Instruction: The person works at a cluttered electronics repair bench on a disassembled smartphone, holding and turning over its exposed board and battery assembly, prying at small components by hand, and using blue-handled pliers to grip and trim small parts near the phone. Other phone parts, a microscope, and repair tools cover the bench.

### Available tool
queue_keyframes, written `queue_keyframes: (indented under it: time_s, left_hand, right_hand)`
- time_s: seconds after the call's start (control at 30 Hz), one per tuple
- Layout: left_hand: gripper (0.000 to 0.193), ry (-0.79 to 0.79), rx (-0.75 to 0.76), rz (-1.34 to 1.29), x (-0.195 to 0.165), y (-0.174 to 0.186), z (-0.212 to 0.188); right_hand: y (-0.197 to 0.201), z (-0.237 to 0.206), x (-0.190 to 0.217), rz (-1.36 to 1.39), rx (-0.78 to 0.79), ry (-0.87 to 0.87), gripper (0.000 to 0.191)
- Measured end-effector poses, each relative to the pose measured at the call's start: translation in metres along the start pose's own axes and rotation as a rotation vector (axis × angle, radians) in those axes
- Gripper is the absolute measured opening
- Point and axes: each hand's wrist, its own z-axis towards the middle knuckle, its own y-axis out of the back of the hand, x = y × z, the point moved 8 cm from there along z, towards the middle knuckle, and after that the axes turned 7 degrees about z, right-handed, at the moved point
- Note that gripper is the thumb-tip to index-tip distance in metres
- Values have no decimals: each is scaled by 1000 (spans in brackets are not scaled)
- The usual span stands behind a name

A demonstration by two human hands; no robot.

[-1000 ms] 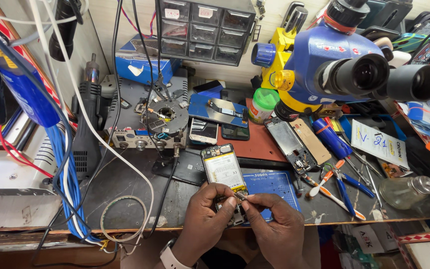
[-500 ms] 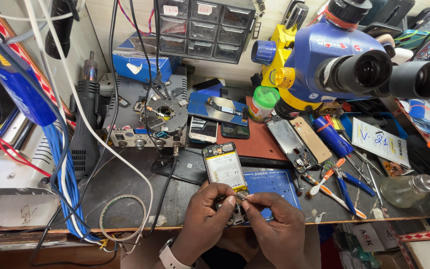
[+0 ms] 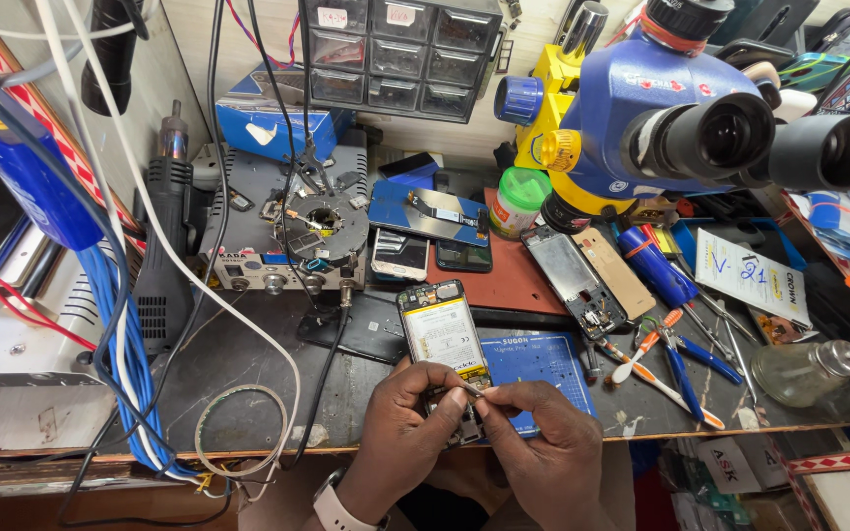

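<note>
An opened phone [image 3: 442, 332] with its back off and a white battery showing lies near the bench's front edge, its lower end under my hands. My left hand [image 3: 407, 425] grips the phone's lower left side, thumb and forefinger pinched near its bottom. My right hand [image 3: 543, 444] holds a thin metal tool [image 3: 474, 390] with its tip at the phone's lower end. Both hands touch over the bottom part of the phone, which is hidden there.
A blue and yellow microscope [image 3: 671, 108] hangs over the right. A blue mat [image 3: 538, 359] lies by the phone. Other phone bodies [image 3: 575, 280], screwdrivers [image 3: 661, 354], a glass bottle [image 3: 804, 369], a hot-air station [image 3: 277, 221], parts drawers [image 3: 400, 49] and cables [image 3: 120, 344] crowd the bench.
Both hands stay at the phone's lower end with only slight finger movement. The camera has shifted a little.
</note>
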Motion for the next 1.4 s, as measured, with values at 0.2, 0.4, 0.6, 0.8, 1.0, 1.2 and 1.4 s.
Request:
queue_keyframes:
  time_s: [0.2, 0.4, 0.6, 0.8, 1.0, 1.2, 1.4]
  left_hand:
    - [7, 4, 25, -39, 4, 0, 0]
    - [8, 12, 29, -61, 7, 1, 0]
    - [8, 15, 23, -105, 5, 1, 1]
    - [10, 71, -1, -121, 3, 1, 1]
    - [5, -27, -15, 56, -7, 4, 1]
    - [7, 12, -6, 21, -3, 3, 2]
    - [8, 14, -5, 28, -2, 2, 2]
  right_hand:
    - [-1, 0, -1, 21, 18, -8, 14]
    - [-1, -2, -1, 0, 28, -20, 13]
    - [-1, -2, -2, 13, 33, -8, 12]
    - [1, -4, -13, 77, -24, -92, 12]
    - [1, -5, -13, 24, -35, -79, 13]
    - [0, -4, -9, 16, -20, -28, 13]
    - [0, -4, -9, 12, -11, -18, 12]
